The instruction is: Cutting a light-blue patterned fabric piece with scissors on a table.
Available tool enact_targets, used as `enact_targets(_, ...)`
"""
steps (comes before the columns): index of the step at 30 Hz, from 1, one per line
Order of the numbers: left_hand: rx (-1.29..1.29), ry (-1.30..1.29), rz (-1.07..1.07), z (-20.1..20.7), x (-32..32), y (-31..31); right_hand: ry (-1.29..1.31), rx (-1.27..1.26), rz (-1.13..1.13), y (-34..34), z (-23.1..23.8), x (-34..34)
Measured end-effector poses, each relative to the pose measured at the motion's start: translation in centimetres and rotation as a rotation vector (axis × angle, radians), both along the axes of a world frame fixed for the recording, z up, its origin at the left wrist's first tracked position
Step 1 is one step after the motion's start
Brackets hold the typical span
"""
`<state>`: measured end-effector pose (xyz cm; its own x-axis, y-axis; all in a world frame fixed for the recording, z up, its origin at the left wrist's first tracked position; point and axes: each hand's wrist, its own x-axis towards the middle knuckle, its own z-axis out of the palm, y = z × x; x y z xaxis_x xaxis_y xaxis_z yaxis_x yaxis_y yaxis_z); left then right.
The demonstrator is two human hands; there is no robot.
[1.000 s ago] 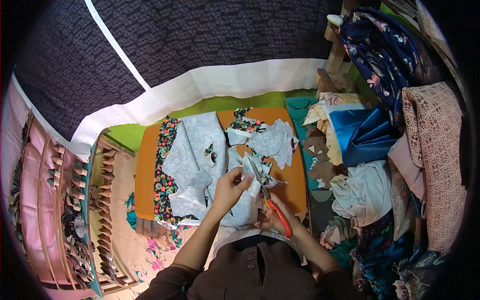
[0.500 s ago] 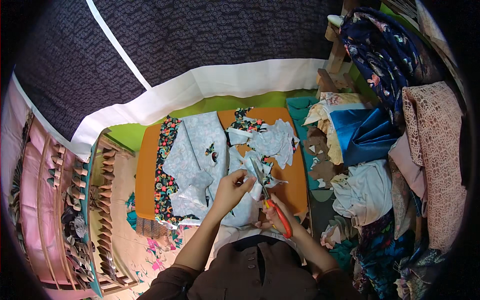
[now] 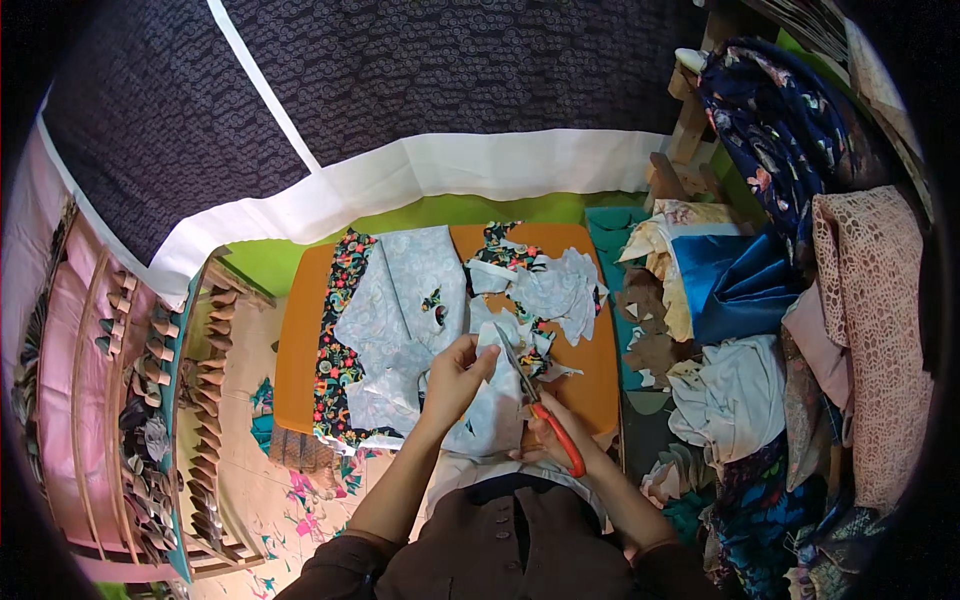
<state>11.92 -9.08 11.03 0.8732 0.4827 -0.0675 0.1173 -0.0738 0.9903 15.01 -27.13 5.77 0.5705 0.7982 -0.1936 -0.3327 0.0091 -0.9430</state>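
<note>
My left hand [image 3: 458, 385] pinches a small pale fabric piece [image 3: 487, 334] between thumb and fingers. Wrapped round the red handles of a pair of scissors [image 3: 563, 440] is my right hand [image 3: 548, 428]. The blades point up and away from me, close beside the pale piece. Under both hands lies light blue-grey cloth [image 3: 405, 290], apparently the reverse of a black floral print [image 3: 335, 370] that shows along its left edge. Cut scraps of the same cloth [image 3: 565, 290] are heaped to the right. A small hole shows the print near the cloth's middle.
The orange-brown table [image 3: 298, 330] carries the cloth. Racks with rows of small curved pieces [image 3: 212, 380] stand at left. Piled fabrics, including shiny blue cloth [image 3: 725, 285] and white cloth [image 3: 735, 395], crowd the right. A dark patterned curtain [image 3: 450, 70] hangs beyond.
The scissors' handles have come closer together. The pale piece in my left hand now sits higher, just beyond the thumb. My view has shifted slightly.
</note>
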Motion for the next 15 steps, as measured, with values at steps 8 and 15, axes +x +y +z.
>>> enact_targets(8,-0.02,0.008,0.04,-0.1,-0.3,-0.6,-0.276,-0.014,0.038,0.4,1.5,0.0)
enact_targets(15,-0.01,0.031,0.073,0.1,-0.5,-1.1,-0.257,-0.068,0.054,0.1,1.7,-0.2)
